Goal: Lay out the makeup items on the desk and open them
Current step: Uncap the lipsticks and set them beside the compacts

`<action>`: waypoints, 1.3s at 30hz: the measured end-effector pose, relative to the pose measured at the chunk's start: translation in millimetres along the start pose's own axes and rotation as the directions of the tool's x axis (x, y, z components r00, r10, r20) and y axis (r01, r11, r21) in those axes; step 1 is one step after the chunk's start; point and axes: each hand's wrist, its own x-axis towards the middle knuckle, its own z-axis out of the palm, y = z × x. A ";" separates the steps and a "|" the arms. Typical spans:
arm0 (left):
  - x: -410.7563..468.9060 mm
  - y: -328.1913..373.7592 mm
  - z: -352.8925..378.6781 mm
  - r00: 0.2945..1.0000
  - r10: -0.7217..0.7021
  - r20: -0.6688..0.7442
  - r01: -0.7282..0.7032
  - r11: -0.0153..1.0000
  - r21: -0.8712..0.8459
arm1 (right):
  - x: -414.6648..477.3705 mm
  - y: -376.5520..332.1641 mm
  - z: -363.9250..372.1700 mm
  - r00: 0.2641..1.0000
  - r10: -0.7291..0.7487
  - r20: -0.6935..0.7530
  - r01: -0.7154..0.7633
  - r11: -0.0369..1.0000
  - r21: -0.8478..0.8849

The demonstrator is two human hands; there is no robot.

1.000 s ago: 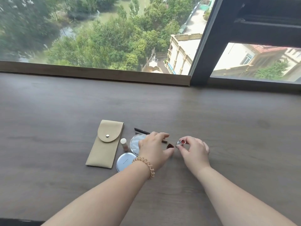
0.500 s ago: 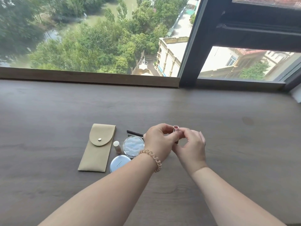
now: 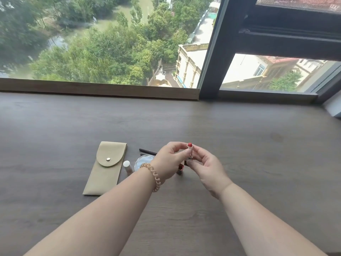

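The red tip now stands out of the lipstick [image 3: 190, 152], held upright by both the left hand [image 3: 170, 161] and right hand [image 3: 206, 168] in a narrow grip above the table [image 3: 258, 145], so I judge this item is open.

Both our forearms reach forward, bare, and meet at the middle. Our left hand [image 3: 170, 159] curls its fingertips inward in a pinching grip; our right hand [image 3: 204, 167] faces it, thumb and fingers likewise pinched, wrists slightly raised.

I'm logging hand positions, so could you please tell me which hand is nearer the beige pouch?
Left. The left hand is a short way right of the beige pouch; the right hand is farther right.
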 end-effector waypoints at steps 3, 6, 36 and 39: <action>-0.2 3.4 -2.8 0.988 0.090 -0.126 -0.054 0.964 0.262 | 5.2 7.6 -4.1 0.979 -0.001 -0.204 -0.010 0.998 -0.056; -3.8 6.1 -16.3 0.923 0.179 -0.341 -0.094 0.963 0.252 | 12.5 25.5 -10.4 0.952 0.028 -0.306 -0.096 0.973 -0.211; -53.9 -14.2 -94.5 0.822 0.244 -0.514 0.223 0.693 0.686 | 4.2 -27.7 91.1 0.841 -0.541 -0.025 0.275 0.466 -0.841; -62.6 -0.8 -93.2 0.820 0.413 -0.396 0.158 0.502 0.850 | 4.2 -49.6 122.3 0.909 -0.407 0.091 0.254 0.367 -0.895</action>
